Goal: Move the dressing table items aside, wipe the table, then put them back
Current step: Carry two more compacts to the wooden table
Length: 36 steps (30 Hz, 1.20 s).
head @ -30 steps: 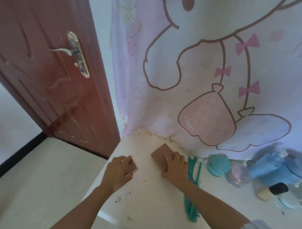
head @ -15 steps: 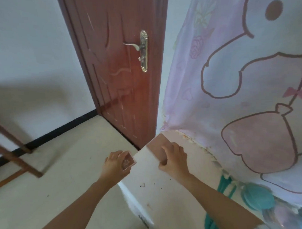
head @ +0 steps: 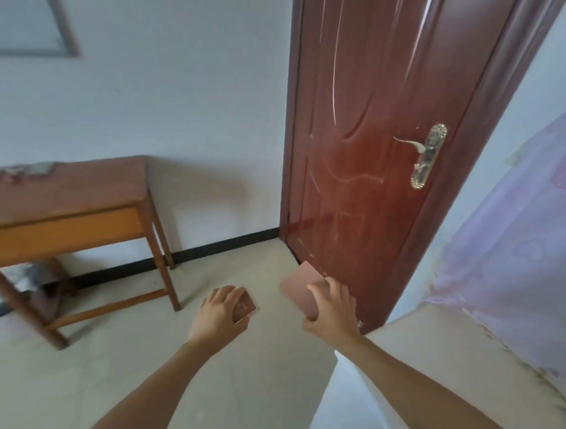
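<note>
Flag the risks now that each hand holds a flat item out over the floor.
The right hand holds the flat pink case by one end only, over bare floor; a slip could drop it.
Its far corner appears close to the door; a swing may knock it.
The left hand covers most of the small case, hiding its grip.

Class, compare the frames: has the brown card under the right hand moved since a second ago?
Yes. The brown card, gripped by the right hand, has left the white table and now hangs past its left edge, before the door.
</note>
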Motion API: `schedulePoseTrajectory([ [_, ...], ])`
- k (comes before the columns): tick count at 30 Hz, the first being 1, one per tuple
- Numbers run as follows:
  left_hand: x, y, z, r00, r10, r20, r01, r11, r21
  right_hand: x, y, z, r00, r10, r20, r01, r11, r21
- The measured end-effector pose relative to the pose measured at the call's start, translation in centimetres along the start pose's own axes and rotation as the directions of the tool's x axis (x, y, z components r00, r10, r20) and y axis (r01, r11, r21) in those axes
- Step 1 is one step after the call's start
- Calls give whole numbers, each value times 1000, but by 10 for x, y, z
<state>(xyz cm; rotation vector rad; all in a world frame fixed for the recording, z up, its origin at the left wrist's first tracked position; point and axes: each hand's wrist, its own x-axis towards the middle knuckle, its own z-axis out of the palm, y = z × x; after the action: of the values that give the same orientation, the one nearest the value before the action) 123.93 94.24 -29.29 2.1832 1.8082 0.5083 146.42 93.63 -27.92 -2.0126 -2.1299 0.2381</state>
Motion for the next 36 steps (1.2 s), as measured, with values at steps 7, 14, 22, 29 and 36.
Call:
schedulePoseTrajectory([
  [7,-34,-132,-91,980,-116,-160,123,992,32,37,-162,23,980,-199,1,199,980,9],
  [14,-75,-228,-147,913,-269,-307,287,958,12,61,-278,45,910,-414,12,414,910,-14],
  [22,-82,-310,-174,844,-375,-385,384,922,-55,118,-370,75,829,-559,30,559,829,-1],
  [29,-14,-388,-224,803,-395,-445,439,899,-7,208,-451,90,781,-622,-61,625,779,58],
  [36,54,-469,-273,727,-447,-521,490,870,-62,311,-528,104,754,-655,-58,657,747,107],
])
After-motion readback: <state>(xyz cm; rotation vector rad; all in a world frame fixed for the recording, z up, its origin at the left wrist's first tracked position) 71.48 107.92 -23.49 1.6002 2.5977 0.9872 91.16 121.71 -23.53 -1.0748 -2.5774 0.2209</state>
